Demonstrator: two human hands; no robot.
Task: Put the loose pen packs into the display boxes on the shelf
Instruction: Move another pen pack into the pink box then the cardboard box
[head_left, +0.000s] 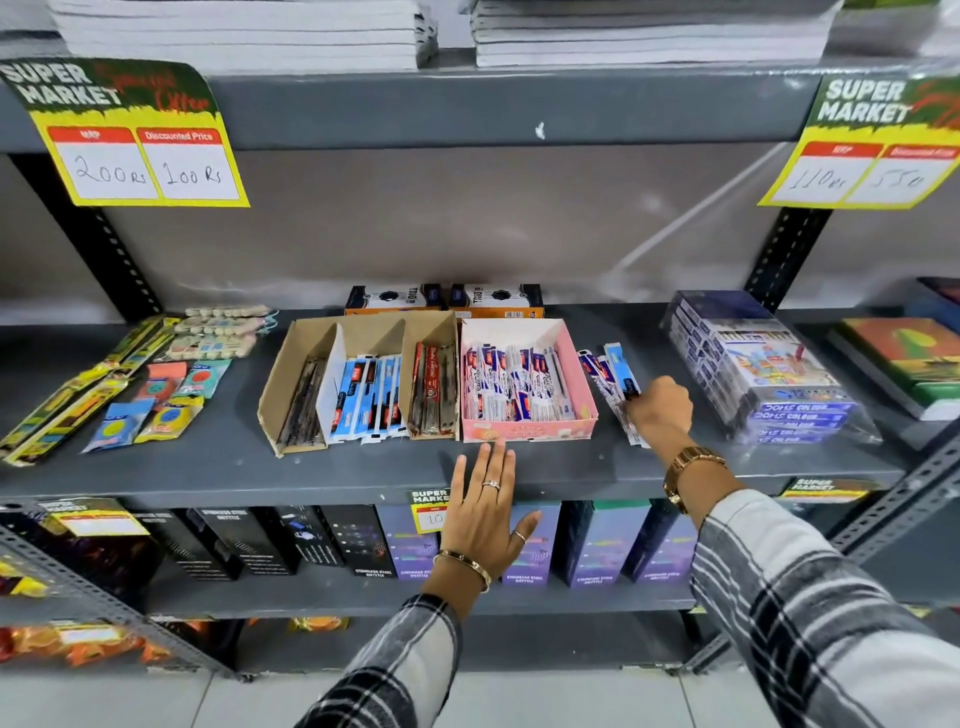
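A pink display box (530, 430) full of white and blue pen packs stands mid-shelf. Left of it sit three cardboard boxes: one with red packs (434, 387), one with blue packs (366, 397), one with dark packs (301, 400). Several loose pen packs (605, 371) lie on the shelf just right of the pink box. My right hand (660, 410) rests on them with its fingers curled around a blue pack. My left hand (488, 512) hovers flat with spread fingers at the shelf's front edge, just below the pink box, holding nothing.
A wrapped stack of colour-pencil boxes (769, 374) stands right of the loose packs. Eraser and sharpener packs (156, 384) lie at the left. Two small boxes (447, 299) stand behind the display boxes. Price signs hang from the upper shelf edge (467, 109). Bottle boxes (597, 540) fill the shelf below.
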